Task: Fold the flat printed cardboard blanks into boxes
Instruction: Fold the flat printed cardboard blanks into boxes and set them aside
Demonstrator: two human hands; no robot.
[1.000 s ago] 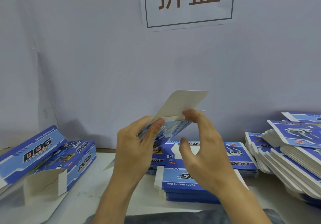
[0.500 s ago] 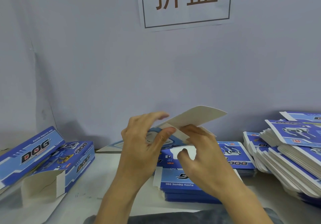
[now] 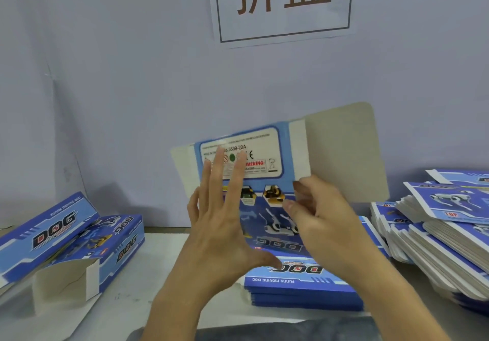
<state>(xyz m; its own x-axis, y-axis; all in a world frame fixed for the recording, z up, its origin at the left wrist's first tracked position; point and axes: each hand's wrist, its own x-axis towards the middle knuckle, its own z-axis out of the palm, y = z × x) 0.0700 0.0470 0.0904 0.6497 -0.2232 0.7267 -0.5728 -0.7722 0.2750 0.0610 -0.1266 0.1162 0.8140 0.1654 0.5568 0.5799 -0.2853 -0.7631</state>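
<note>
Since 0.5 s ago the blank (image 3: 264,171) has been swung up from a near-flat tilt and is now standing almost upright above the table (image 3: 158,261), printed face toward the person. Its grey flap (image 3: 346,153) is sticking out to the upper right, and a smaller pale flap is showing at its left edge.

Folded boxes (image 3: 66,237), 2 of them, are lying at the left of the table. The nearer 1 is lying with its end flaps open toward the camera, and grey inner card is showing; I cannot tell whether anything is inside. The other is leaning against it, closed as far as can be seen.

Left hand (image 3: 219,224) is spreading flat against the blank's printed face, fingers straight and slightly fanned, fingertips reaching the white warning label, thumb pointing right beneath the blank's lower edge. It is pressing, not curling round anything.

Right hand (image 3: 322,221) is working at the blank's right side, just below the grey flap. Its fingers are curled and its thumb and forefinger are pinching the edge of the card where the flap meets the printed panel.

Beneath both hands, 1 stack of flat blanks (image 3: 304,285) is lying on the table. A taller, slumping pile (image 3: 444,235) is sitting at the right. A paper sign (image 3: 283,4) with 2 brown characters is hanging on the wall above.
</note>
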